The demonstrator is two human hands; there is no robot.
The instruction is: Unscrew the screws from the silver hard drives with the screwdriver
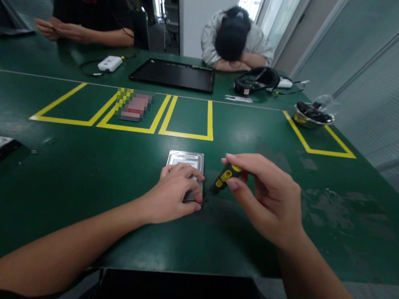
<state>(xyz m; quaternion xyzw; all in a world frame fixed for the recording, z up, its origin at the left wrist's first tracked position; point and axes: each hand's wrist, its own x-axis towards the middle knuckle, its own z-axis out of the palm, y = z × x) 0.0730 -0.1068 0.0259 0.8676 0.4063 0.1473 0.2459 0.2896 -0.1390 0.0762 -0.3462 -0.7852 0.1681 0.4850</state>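
- Hard drive (186,157): flat on the green table (89,168), just below the middle of the frame. Its short upper edge faces the top of the frame.
- Drive finish: silver metal, rectangular, with a pale label on its upper face. The printed lines on the label are too small to read. A darker area shows near the lower right corner, between my fingers; my hand hides much of the rest.
- Left hand (174,193): laid over the drive, fingers bent across its face, index fingertip and thumb meeting near the lower right corner. I cannot tell whether I grip the drive or only press on it.
- Right hand (270,199): grasping the screwdriver (223,177) between thumb and fingers, right of centre.
- Screwdriver finish: dark handle with yellow oval insets and a yellow upper end. I hold it tilted, its thin shaft pointing down and left to the drive's lower right corner. Contact at the tip cannot be made out.
- Yellow tape (186,135): marks outlines on the table above the drive.
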